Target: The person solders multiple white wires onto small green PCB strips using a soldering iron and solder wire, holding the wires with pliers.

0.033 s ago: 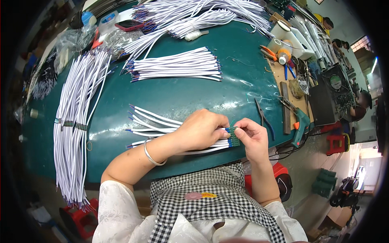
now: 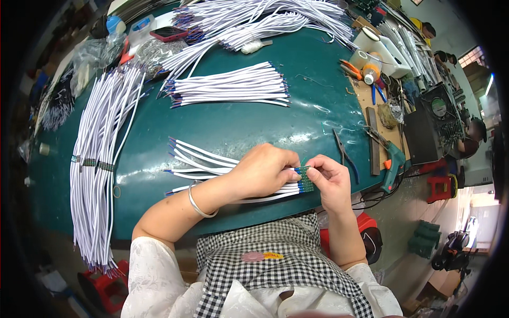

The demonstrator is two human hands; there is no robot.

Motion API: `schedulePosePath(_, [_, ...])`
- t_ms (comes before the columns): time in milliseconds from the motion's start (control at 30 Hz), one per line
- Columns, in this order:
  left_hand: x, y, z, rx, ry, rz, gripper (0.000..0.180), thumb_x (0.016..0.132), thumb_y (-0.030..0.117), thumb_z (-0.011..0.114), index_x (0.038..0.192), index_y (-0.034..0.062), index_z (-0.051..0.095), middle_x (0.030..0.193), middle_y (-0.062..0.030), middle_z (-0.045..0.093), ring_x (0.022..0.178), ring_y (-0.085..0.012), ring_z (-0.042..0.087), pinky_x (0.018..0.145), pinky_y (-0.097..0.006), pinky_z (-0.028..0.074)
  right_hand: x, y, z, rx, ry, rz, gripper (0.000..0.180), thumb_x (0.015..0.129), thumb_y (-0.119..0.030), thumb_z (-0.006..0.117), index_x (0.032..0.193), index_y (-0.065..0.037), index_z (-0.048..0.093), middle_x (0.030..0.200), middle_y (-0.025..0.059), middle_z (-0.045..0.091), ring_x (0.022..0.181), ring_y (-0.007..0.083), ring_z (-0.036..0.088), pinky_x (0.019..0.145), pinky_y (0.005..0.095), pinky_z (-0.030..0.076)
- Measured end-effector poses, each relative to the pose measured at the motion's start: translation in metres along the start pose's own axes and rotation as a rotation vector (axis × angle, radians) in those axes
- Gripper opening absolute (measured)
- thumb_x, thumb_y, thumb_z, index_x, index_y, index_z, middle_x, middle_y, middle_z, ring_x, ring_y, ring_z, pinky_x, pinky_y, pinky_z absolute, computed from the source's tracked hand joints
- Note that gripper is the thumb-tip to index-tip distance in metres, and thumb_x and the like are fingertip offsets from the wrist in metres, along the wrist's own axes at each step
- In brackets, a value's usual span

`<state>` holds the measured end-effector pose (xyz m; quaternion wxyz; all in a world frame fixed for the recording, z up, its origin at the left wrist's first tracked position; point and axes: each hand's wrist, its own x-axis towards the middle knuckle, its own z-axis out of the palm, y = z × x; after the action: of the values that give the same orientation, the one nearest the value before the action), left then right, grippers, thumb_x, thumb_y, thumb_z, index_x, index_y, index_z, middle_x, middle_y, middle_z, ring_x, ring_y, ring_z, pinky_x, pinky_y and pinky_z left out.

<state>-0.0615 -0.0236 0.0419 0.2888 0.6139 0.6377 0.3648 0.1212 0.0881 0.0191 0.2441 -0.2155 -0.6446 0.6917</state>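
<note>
My left hand (image 2: 268, 168) is closed over several white cables (image 2: 204, 155), thumb and finger pinching near their blue wire ends. Those ends meet a small green circuit board strip (image 2: 306, 183), and the cables fan out to the left on the table. At the upper end of the strip, my right hand (image 2: 330, 177) pinches it between thumb and fingertips. Whether a single wire is also between those fingertips is too small to tell. Beyond my hands lies a neat row of white cables (image 2: 230, 85) with blue and brown tips.
A long cable bundle (image 2: 95, 164) with green strips across it hangs over the left table edge. More cables (image 2: 275, 26) pile at the back. On the right lie pliers (image 2: 345, 155), a metal bar (image 2: 373, 140), a green soldering gun (image 2: 393, 167) and a bottle (image 2: 373, 69).
</note>
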Motion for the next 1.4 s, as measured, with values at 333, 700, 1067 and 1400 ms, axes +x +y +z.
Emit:
schedulePosePath(333, [-0.001, 0.007, -0.003, -0.162, -0.048, -0.019, 0.014, 0.087, 0.013, 0.072, 0.097, 0.0025, 0.070, 0.074, -0.0116, 0.068, 0.063, -0.0194, 0.064, 0.062, -0.034, 0.049, -0.001, -0.002, -0.003, 0.340, -0.049, 0.215, 0.012, 0.092, -0.006, 0.070, 0.101, 0.002, 0.068, 0.093, 0.0019, 0.068, 0.084, 0.0071, 0.061, 0.077, 0.0216, 0.048])
schedulePosePath(700, [0.002, 0.006, -0.012, -0.233, -0.019, -0.070, 0.017, 0.089, 0.015, 0.070, 0.097, 0.0006, 0.068, 0.077, -0.0179, 0.068, 0.069, -0.0258, 0.068, 0.066, -0.037, 0.051, -0.003, -0.001, -0.017, 0.280, 0.177, 0.068, 0.012, 0.096, -0.010, 0.066, 0.101, 0.001, 0.062, 0.081, 0.0044, 0.064, 0.066, 0.0126, 0.061, 0.053, 0.0238, 0.047])
schedulePosePath(1067, [-0.001, 0.007, -0.008, -0.177, -0.315, 0.136, 0.051, 0.074, 0.014, 0.087, 0.116, 0.0051, 0.060, 0.065, -0.0019, 0.052, 0.060, -0.0111, 0.047, 0.059, -0.031, 0.042, 0.085, 0.013, -0.045, -0.084, 0.312, 0.073, 0.034, 0.095, -0.005, 0.063, 0.128, 0.003, 0.060, 0.113, 0.0125, 0.067, 0.090, 0.0148, 0.065, 0.064, 0.0251, 0.055])
schedulePosePath(1400, [-0.024, 0.056, -0.025, -0.106, 0.123, 0.188, 0.025, 0.071, 0.000, 0.082, 0.092, 0.0028, 0.070, 0.085, -0.0095, 0.070, 0.073, -0.0199, 0.067, 0.063, -0.032, 0.051, 0.004, -0.004, 0.009, -0.114, -0.565, -0.099, 0.105, 0.064, -0.009, 0.088, 0.153, -0.006, 0.033, 0.158, 0.0169, 0.030, 0.146, 0.0314, 0.030, 0.115, 0.0421, 0.032])
